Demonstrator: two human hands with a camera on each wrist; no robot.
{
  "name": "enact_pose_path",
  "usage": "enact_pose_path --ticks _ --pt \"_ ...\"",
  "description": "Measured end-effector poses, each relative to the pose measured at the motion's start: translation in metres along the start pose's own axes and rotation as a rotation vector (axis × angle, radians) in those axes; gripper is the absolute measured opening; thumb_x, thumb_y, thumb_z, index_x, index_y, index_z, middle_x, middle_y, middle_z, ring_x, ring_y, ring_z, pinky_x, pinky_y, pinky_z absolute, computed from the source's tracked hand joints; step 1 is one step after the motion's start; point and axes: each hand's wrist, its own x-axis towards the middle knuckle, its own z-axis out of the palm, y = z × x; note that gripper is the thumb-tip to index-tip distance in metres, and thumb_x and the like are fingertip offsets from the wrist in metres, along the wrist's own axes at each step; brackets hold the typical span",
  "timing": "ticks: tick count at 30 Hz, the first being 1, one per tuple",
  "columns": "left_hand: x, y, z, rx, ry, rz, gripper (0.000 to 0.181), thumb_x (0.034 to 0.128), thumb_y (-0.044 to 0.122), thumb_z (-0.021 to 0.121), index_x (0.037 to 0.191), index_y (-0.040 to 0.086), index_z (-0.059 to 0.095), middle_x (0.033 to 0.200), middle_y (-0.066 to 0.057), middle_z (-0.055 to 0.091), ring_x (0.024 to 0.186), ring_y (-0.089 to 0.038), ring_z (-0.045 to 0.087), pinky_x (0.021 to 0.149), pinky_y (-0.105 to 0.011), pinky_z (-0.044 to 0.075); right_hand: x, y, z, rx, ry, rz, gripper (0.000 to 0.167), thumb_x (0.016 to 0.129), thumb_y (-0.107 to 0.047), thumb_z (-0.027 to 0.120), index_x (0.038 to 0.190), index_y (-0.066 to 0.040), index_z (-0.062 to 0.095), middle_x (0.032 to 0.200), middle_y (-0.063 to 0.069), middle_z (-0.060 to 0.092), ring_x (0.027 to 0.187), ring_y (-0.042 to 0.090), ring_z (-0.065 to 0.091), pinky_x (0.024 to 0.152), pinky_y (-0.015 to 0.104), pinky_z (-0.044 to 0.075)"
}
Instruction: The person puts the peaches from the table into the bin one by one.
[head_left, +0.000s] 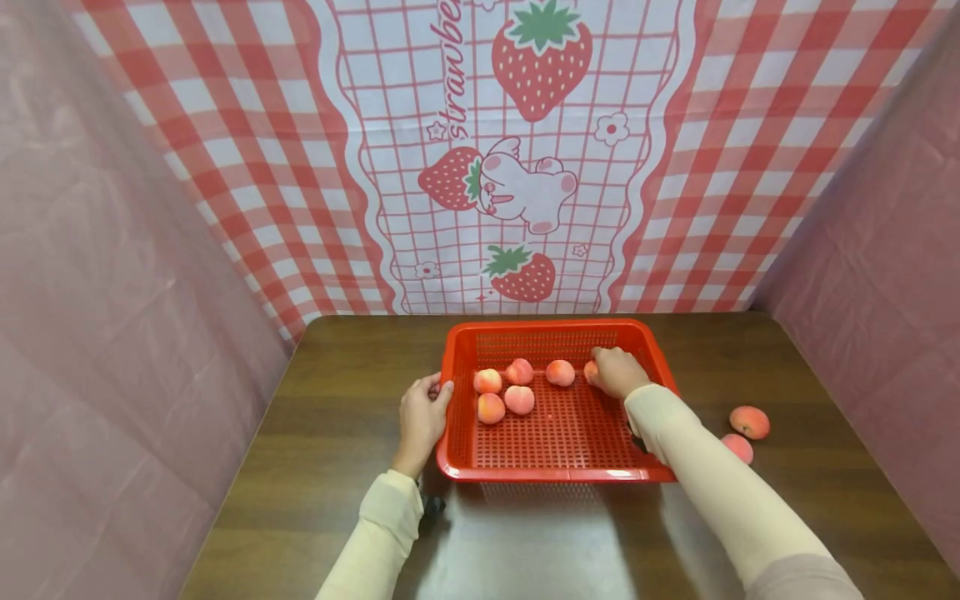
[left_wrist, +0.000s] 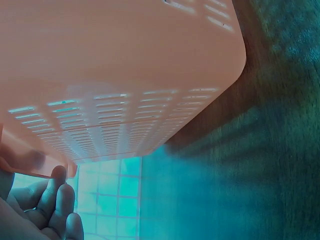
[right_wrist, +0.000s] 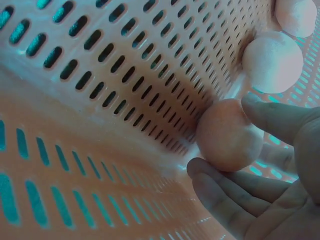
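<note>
A red perforated basket stands on the table, with several peaches inside toward its left and back, one of them a peach near the back wall. My left hand grips the basket's left rim; in the left wrist view the fingers curl at the rim's edge. My right hand is inside the basket at the back right, holding a peach between thumb and fingers, close to the basket wall. Two more peaches lie beside it in the right wrist view, the nearer peach almost touching.
Outside the basket on the right, a peach and another peach lie on the wooden table, the second partly behind my right sleeve. A checked strawberry-print cloth hangs behind, with pink cloth at both sides.
</note>
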Motion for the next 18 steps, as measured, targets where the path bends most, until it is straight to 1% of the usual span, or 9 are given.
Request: enact_pose_path --ticks 1,4,6,8,11,13,15,18 --pt "0.000 0.000 0.000 -0.003 0.002 0.000 0.032 0.0902 0.020 0.068 0.114 -0.001 0.070 0.094 -0.015 0.071 0.087 -0.029 0.068 0.084 -0.044 0.053 0.000 -0.001 -0.002 0.007 0.002 0.001 0.032 0.087 -0.010 0.055 0.115 0.004 0.060 0.090 0.022 0.065 0.071 0.032 0.059 0.065 0.042 0.048" --pt "0.001 0.001 0.001 -0.013 0.007 0.000 0.031 0.0902 0.020 0.068 0.113 -0.001 0.070 0.094 -0.015 0.071 0.087 -0.029 0.068 0.084 -0.044 0.053 -0.001 -0.005 -0.008 0.016 -0.007 0.016 0.035 0.088 -0.011 0.057 0.118 0.005 0.059 0.094 0.025 0.065 0.073 0.034 0.060 0.066 0.043 0.049" --pt "0.002 0.001 0.001 -0.018 0.006 0.001 0.031 0.0904 0.020 0.068 0.113 -0.002 0.070 0.094 -0.015 0.071 0.087 -0.029 0.068 0.084 -0.044 0.054 -0.001 -0.007 -0.013 0.015 -0.021 0.030 0.038 0.088 -0.012 0.057 0.121 0.006 0.058 0.099 0.026 0.066 0.077 0.036 0.062 0.069 0.045 0.051" --pt "0.002 0.000 0.001 -0.022 0.006 0.002 0.032 0.0904 0.020 0.068 0.114 -0.002 0.070 0.095 -0.016 0.071 0.087 -0.029 0.068 0.083 -0.044 0.054 -0.002 -0.008 -0.016 0.007 -0.018 0.034 0.040 0.087 -0.014 0.058 0.122 0.007 0.058 0.103 0.027 0.066 0.083 0.039 0.065 0.073 0.049 0.052" --pt "0.002 0.000 0.001 -0.023 0.006 0.001 0.032 0.0901 0.019 0.068 0.114 -0.002 0.070 0.095 -0.016 0.071 0.087 -0.030 0.068 0.083 -0.044 0.054 -0.003 -0.008 -0.019 0.012 -0.006 0.039 0.037 0.087 -0.014 0.058 0.117 0.007 0.060 0.096 0.025 0.067 0.079 0.036 0.063 0.073 0.050 0.051" --pt "0.002 -0.001 0.002 -0.020 0.007 0.000 0.031 0.0898 0.019 0.068 0.114 -0.002 0.070 0.095 -0.016 0.071 0.087 -0.030 0.068 0.083 -0.043 0.054 -0.004 -0.009 -0.020 0.012 -0.006 0.037 0.037 0.088 -0.016 0.060 0.117 0.007 0.060 0.094 0.023 0.067 0.078 0.034 0.062 0.074 0.050 0.051" --pt "0.001 -0.001 0.002 -0.021 0.005 -0.004 0.032 0.0897 0.019 0.069 0.114 -0.001 0.070 0.095 -0.016 0.071 0.087 -0.029 0.068 0.083 -0.043 0.054 -0.005 -0.008 -0.021 0.015 -0.012 0.041 0.036 0.090 -0.017 0.061 0.117 0.007 0.060 0.092 0.021 0.066 0.076 0.031 0.059 0.072 0.048 0.050" --pt "0.000 0.000 0.002 -0.026 0.004 -0.009 0.032 0.0899 0.020 0.068 0.114 -0.001 0.070 0.095 -0.016 0.071 0.087 -0.029 0.068 0.083 -0.043 0.054 -0.006 -0.008 -0.023 0.032 -0.013 0.052 0.038 0.092 -0.017 0.059 0.121 0.007 0.058 0.095 0.022 0.066 0.074 0.027 0.055 0.071 0.044 0.048"
